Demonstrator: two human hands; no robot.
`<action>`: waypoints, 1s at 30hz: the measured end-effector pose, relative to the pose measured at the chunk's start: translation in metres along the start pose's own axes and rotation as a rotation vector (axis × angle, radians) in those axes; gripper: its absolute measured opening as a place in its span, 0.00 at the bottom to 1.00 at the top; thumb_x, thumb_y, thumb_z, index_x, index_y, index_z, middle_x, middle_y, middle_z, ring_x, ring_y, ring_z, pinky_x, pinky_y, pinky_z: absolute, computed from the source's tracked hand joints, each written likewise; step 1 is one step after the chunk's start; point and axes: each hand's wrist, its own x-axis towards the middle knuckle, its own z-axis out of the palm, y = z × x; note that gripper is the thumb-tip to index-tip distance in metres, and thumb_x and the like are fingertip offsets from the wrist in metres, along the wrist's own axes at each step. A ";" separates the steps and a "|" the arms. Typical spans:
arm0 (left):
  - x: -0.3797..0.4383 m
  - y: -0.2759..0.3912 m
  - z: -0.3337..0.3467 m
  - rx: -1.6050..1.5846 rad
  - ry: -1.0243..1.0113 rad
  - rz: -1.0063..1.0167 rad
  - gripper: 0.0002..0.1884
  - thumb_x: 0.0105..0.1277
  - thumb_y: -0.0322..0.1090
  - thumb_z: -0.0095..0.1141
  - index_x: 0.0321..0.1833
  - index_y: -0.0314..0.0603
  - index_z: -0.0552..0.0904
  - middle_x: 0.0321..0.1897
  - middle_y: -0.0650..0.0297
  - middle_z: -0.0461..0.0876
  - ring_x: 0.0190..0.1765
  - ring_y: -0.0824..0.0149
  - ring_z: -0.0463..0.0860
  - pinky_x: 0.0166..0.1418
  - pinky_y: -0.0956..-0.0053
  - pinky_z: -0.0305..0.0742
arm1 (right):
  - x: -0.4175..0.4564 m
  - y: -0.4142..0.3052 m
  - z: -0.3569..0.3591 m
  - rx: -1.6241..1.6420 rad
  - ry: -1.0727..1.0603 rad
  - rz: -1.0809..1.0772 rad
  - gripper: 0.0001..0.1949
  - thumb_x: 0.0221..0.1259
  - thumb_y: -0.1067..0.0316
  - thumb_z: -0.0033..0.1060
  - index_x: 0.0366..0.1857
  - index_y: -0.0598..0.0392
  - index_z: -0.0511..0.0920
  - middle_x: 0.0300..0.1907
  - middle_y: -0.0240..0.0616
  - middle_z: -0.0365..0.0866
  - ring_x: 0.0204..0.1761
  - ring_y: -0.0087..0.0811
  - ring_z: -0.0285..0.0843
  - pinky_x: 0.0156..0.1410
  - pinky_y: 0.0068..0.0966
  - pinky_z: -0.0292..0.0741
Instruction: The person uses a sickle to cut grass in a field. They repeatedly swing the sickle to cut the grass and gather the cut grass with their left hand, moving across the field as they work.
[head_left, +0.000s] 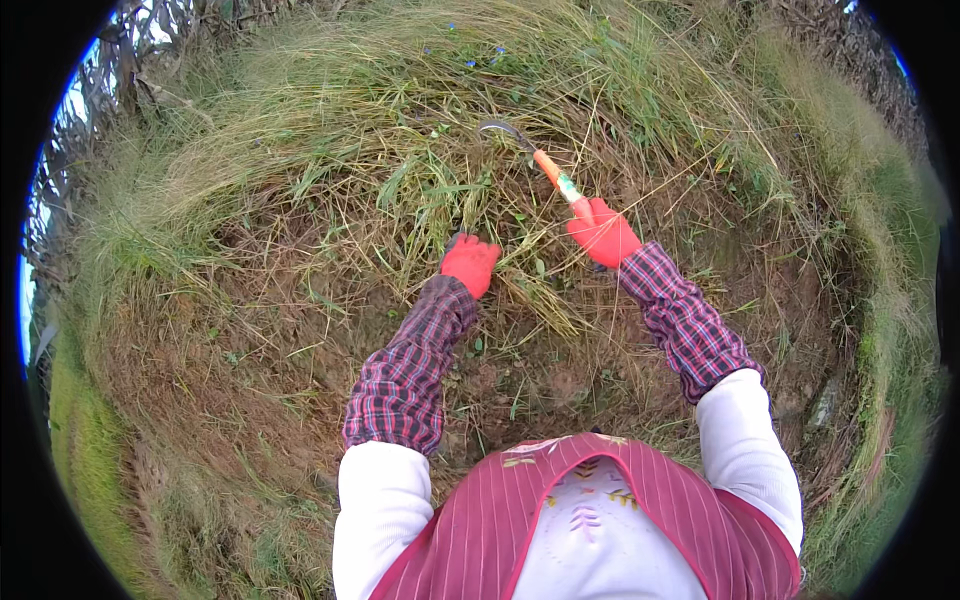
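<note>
In a red glove, my right hand (604, 234) grips the handle of a sickle (553, 174). That handle is orange, with a pale and green patch lower down. The sickle's curved, dark metal blade (504, 129) points up and to the left over the grass. My left hand (471, 264), also in a red glove, is closed low against the bank around grass stems (517, 259); its fingertips are partly hidden. Green and straw-coloured grass (457, 187) lies bent just beyond it, below the blade. A bunch of cut-looking stems (551, 306) lies to its right.
Tall grass (300, 97) with small blue flowers (471, 64) covers the upper bank. Brown soil with short stubble (285, 360) is below my hands. Dry stalks (124, 67) stand at the upper left. Long loose stems (675, 187) cross near the sickle.
</note>
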 end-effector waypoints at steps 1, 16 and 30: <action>-0.003 -0.003 -0.006 -0.013 0.007 -0.011 0.18 0.53 0.27 0.52 0.49 0.46 0.76 0.39 0.60 0.81 0.52 0.58 0.75 0.65 0.59 0.61 | 0.022 -0.010 -0.004 -0.115 -0.063 -0.005 0.21 0.58 0.50 0.53 0.48 0.55 0.71 0.38 0.49 0.72 0.42 0.47 0.74 0.46 0.40 0.71; -0.029 -0.039 -0.024 0.058 -0.061 -0.004 0.25 0.51 0.28 0.54 0.56 0.45 0.71 0.49 0.58 0.76 0.53 0.55 0.74 0.64 0.57 0.63 | -0.127 0.048 0.092 0.276 0.061 0.224 0.18 0.57 0.55 0.58 0.42 0.59 0.74 0.37 0.53 0.76 0.39 0.43 0.76 0.43 0.37 0.72; 0.127 -0.029 -0.040 0.266 -0.140 0.086 0.24 0.61 0.31 0.48 0.62 0.54 0.71 0.65 0.61 0.67 0.70 0.57 0.61 0.73 0.53 0.50 | -0.175 0.015 0.063 -0.012 0.067 -0.078 0.06 0.56 0.68 0.54 0.37 0.50 0.74 0.34 0.50 0.65 0.32 0.48 0.71 0.32 0.41 0.70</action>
